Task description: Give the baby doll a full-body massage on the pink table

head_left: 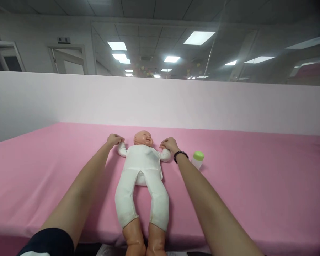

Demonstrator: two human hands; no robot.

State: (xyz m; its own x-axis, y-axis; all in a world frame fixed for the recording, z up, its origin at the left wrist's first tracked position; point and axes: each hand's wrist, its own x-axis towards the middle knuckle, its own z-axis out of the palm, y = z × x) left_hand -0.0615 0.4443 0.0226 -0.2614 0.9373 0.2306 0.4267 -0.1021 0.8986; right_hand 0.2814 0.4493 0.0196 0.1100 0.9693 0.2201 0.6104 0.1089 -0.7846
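A baby doll (142,160) with a white cloth body lies on its back, its head toward the far side and its bare lower legs at the near edge. My left hand (114,139) is closed on the doll's hand at the left of the picture, with that arm bent upward. On the other side, my right hand (171,144), with a dark beaded bracelet (180,153) at the wrist, pinches the doll's other hand. Just right of that wrist stands a small bottle with a green cap (198,155), partly hidden by my forearm.
The doll lies on a pink-covered table (242,185) with a few soft wrinkles at left. A low white partition (160,103) runs along its far side. Above that are glass panes, ceiling lights and a door (69,61).
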